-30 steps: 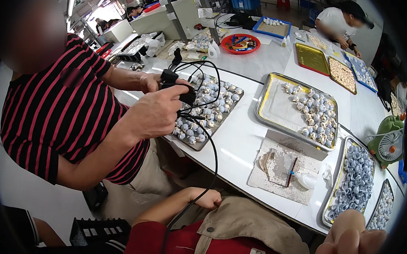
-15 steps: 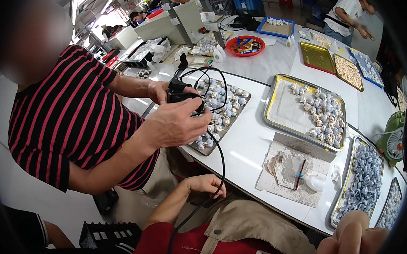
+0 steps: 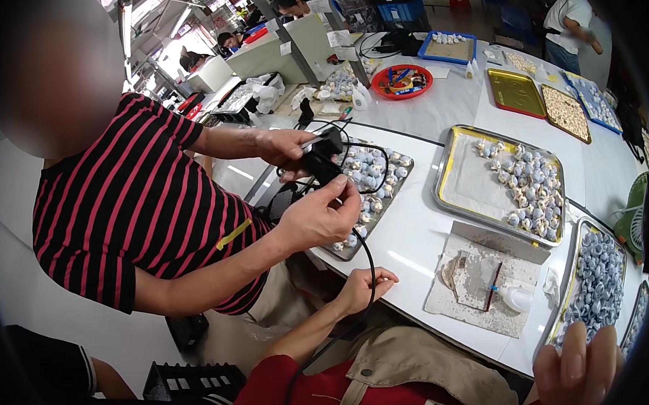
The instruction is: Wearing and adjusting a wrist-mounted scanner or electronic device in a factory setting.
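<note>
My left hand (image 3: pixel 362 289) is at the front edge of the white table (image 3: pixel 401 278), fingers loosely stretched out with nothing visible in them. A black cable (image 3: pixel 370 266) passes right by it. At the lower right, my right hand (image 3: pixel 576 373) is raised close to the camera, fingers up and slightly apart, also with nothing visible in it. It is nearest a tray (image 3: pixel 568 303) of grey-blue, shell-like pieces (image 3: pixel 593 276). On my left, a person in a striped shirt (image 3: pixel 157 217) holds a black device (image 3: pixel 321 157) with the cable in both hands.
Small blue-and-white figures fill part of a metal tray (image 3: pixel 453 168) and another tray (image 3: pixel 405 178) under the person's hands. A speckled board (image 3: pixel 450 302) holds a thin brush and a white bottle (image 3: pixel 516 298). Farther back are a red bowl of tools (image 3: pixel 402 81) and a green fan (image 3: pixel 634 219).
My left hand has moved right and up onto the table edge. My right hand's fingers have spread and lifted. The person has turned the black device, and the view has shifted slightly.
</note>
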Motion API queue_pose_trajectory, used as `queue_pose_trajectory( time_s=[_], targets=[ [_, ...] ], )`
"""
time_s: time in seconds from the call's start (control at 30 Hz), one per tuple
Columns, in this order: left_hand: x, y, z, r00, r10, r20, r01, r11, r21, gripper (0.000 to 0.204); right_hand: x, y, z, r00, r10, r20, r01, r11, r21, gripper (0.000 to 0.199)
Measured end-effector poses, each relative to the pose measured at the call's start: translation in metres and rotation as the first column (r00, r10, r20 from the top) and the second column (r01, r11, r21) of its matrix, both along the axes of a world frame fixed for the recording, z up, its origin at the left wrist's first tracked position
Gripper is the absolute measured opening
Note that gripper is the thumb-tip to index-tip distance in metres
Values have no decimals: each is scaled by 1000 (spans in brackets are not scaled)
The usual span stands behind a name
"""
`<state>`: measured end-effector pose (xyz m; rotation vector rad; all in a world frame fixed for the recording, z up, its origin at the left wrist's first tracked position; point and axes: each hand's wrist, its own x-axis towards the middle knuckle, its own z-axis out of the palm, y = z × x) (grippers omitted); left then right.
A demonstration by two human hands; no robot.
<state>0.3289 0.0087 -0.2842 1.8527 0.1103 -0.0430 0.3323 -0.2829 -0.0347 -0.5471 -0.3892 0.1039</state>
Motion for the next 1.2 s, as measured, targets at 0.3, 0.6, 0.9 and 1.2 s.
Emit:
queue_pose_trajectory(
  time_s=[0.3, 0.6, 0.9, 1.2],
  targets=[
    [32, -4, -23, 915, 79, 395, -185, 954, 237, 10, 71, -50, -68, 911, 344, 227, -369, 926, 76, 16],
    [37, -9, -29, 890, 102, 444, -240, 934, 266, 8, 92, -66, -89, 924, 205, 322, -265, 951, 156, 11],
    [36, -12, -32, 883, 122, 453, -280, 912, 301, 8, 103, -92, -91, 839, 285, 463, -371, 923, 106, 27],
    [37, -17, -23, 871, 110, 479, -310, 880, 361, 10, 102, -94, -99, 853, 232, 468, -323, 938, 123, 21]
  ],
)
